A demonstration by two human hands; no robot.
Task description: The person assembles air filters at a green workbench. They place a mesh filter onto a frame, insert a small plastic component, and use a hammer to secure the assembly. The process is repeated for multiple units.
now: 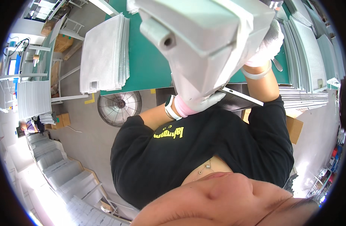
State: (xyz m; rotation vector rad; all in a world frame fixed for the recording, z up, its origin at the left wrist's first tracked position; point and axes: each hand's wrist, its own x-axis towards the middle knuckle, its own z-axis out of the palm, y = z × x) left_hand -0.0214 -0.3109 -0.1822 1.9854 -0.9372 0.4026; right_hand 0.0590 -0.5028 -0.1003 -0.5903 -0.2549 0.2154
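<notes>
White-gloved hands gripping a grey metal housing, fingers mostly hidden behind it.

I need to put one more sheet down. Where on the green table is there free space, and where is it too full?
The green table is bare between the stack of mesh sheets on one side and the big grey housing held by the gloved hands. Past the housing, beside the right hand, leaning metal panels crowd the surface.

Both gloved hands raised: left hand gripping, right hand seemingly gripping.
</notes>
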